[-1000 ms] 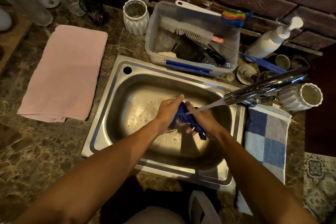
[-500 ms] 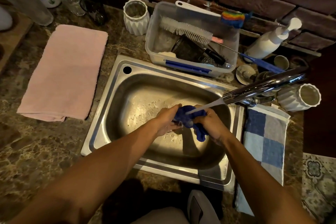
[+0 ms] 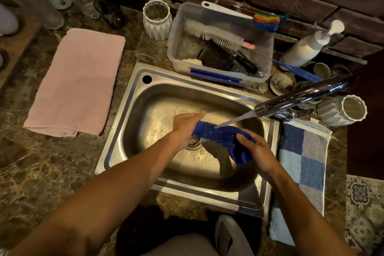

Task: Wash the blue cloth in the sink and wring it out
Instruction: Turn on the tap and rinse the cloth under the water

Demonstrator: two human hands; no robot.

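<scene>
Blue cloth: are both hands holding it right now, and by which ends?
Yes. The left hand grips the blue cloth at its left end, the right hand at its right end, under the faucet stream.

Both forearms extended, left hand [image 3: 187, 125] and right hand [image 3: 256, 151] apart, fingers [image 3: 242, 138] curled.

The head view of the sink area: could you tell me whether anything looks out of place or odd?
Only one thing: the white ribbed ceramic cup right of the chrome faucet lies tipped on its side, while its twin stands upright by the clear plastic tub.
</scene>
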